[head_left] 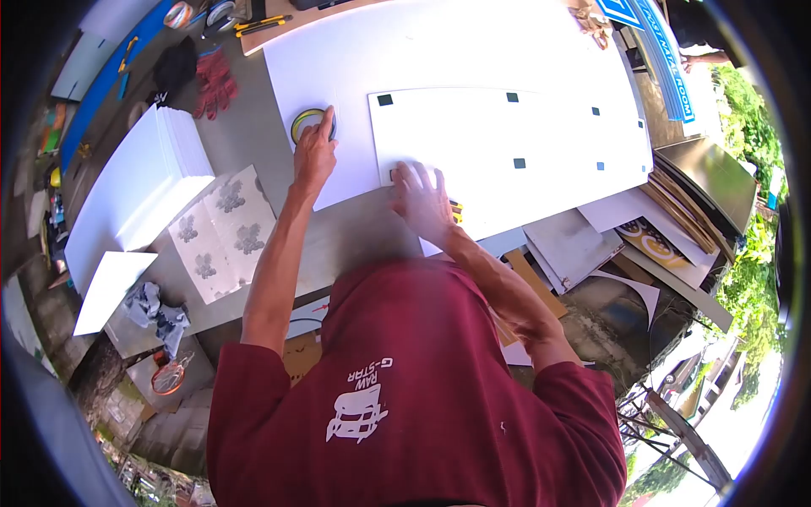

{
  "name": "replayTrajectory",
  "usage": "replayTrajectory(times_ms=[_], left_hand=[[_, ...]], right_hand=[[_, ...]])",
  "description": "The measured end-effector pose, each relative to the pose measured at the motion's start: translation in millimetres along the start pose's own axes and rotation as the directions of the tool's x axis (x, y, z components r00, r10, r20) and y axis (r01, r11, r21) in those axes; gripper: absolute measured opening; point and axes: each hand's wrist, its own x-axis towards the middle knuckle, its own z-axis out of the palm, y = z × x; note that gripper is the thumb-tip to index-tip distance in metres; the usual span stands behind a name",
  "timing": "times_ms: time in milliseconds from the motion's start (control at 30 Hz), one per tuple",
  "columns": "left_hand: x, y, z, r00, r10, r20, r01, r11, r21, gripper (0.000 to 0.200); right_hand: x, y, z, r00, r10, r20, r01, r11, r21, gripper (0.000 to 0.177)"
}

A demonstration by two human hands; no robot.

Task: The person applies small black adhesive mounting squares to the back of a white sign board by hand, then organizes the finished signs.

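My left hand [315, 159] is at a roll of tape [297, 127] on a large white sheet [338, 59]. Its index finger lies along the roll's right rim, and the other fingers are partly hidden. A smaller white panel [456, 127] with several dark square patches rests on the big sheet. My right hand [422, 198], slightly blurred, lies with fingers spread on the panel's lower left corner, next to a dark patch. Beside its wrist a yellow and black object [457, 211] pokes out, perhaps a utility knife, mostly covered by the hand.
To the left stand a thick stack of white sheets [139, 186], a patterned sheet [224, 232] and a red glove [215, 82]. Yellow cutters [263, 25] lie at the far edge. Blue signs [663, 59] and board offcuts [574, 245] are at right. Another person's hand [708, 58] shows top right.
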Motion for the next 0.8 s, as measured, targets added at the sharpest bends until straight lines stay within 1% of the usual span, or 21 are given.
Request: replayTrajectory(times_ms=[67,100,167,233,267,333,400,433,467,500,533,567,600,633,667,700,733,767,800], left_hand=[[-1,-11,13,0.996,0.080,-0.043,-0.076,0.993,0.089,0.072],[-2,-10,16,0.994,0.085,-0.067,-0.078,0.992,0.098,0.070],[-7,-7,19,0.990,0.091,-0.110,-0.078,0.990,0.117,0.066],[-8,-7,23,0.989,0.070,-0.130,-0.056,0.993,0.108,0.070],[-9,-6,26,0.989,0.058,-0.137,-0.043,0.993,0.105,0.071],[-11,7,18,0.974,0.068,-0.214,-0.051,0.995,0.084,0.068],[-17,25,3,0.956,0.063,-0.285,-0.049,0.997,0.058,0.064],[-24,31,1,0.957,0.049,-0.285,-0.041,0.999,0.032,0.061],[-30,36,0,0.956,0.034,-0.292,-0.033,0.999,0.008,0.058],[-30,41,1,0.951,0.020,-0.309,-0.027,0.999,-0.018,0.056],[-33,48,3,0.954,0.034,-0.299,-0.058,0.996,-0.072,0.050],[-38,54,6,0.958,0.048,-0.283,-0.086,0.989,-0.123,0.045],[-40,57,14,0.982,-0.030,-0.185,-0.013,0.974,-0.228,0.044],[-42,60,21,0.992,-0.099,-0.076,0.069,0.944,-0.321,0.042],[-42,66,26,0.995,-0.078,-0.060,0.054,0.940,-0.337,0.045],[-40,74,27,0.993,-0.117,-0.022,0.103,0.939,-0.329,0.046],[-37,83,28,0.988,-0.155,0.017,0.153,0.935,-0.320,0.046],[-35,92,30,0.979,-0.194,0.060,0.203,0.930,-0.308,0.047],[-35,94,36,0.981,-0.192,0.035,0.194,0.940,-0.281,0.053]], right_hand=[[-1,1,7,1.000,-0.012,-0.018,0.011,1.000,-0.009,0.066],[-2,2,10,1.000,-0.014,-0.027,0.013,1.000,-0.015,0.067],[-1,1,2,0.999,-0.010,0.033,0.011,0.999,-0.030,0.063],[0,-2,-6,0.999,-0.030,0.030,0.030,0.999,-0.015,0.060],[1,-2,-9,0.999,-0.040,-0.003,0.040,0.999,0.013,0.059],[4,3,-15,0.996,-0.060,-0.073,0.064,0.996,0.064,0.058],[-1,14,-25,0.992,0.084,-0.099,-0.048,0.948,0.316,0.056],[-2,22,-31,0.983,0.149,-0.105,-0.090,0.896,0.434,0.055],[-8,37,-36,0.962,0.199,-0.185,-0.098,0.889,0.448,0.051],[-16,56,-35,0.925,0.255,-0.281,-0.090,0.867,0.490,0.045],[-25,75,-40,0.870,0.366,-0.330,-0.158,0.842,0.516,0.043],[-36,101,-43,0.812,0.445,-0.378,-0.213,0.829,0.518,0.042],[-51,132,-47,0.748,0.572,-0.337,-0.276,0.730,0.626,0.039],[-65,177,-35,0.695,0.665,-0.273,-0.334,0.635,0.696,0.037],[-82,212,-39,0.609,0.733,-0.303,-0.440,0.630,0.640,0.035],[-101,253,-43,0.557,0.769,-0.313,-0.510,0.615,0.601,0.034],[-116,274,-71,0.467,0.850,-0.244,-0.574,0.501,0.648,0.035],[-136,318,-69,0.416,0.873,-0.253,-0.602,0.473,0.643,0.037],[-156,360,-76,0.399,0.878,-0.265,-0.667,0.476,0.573,0.038]])
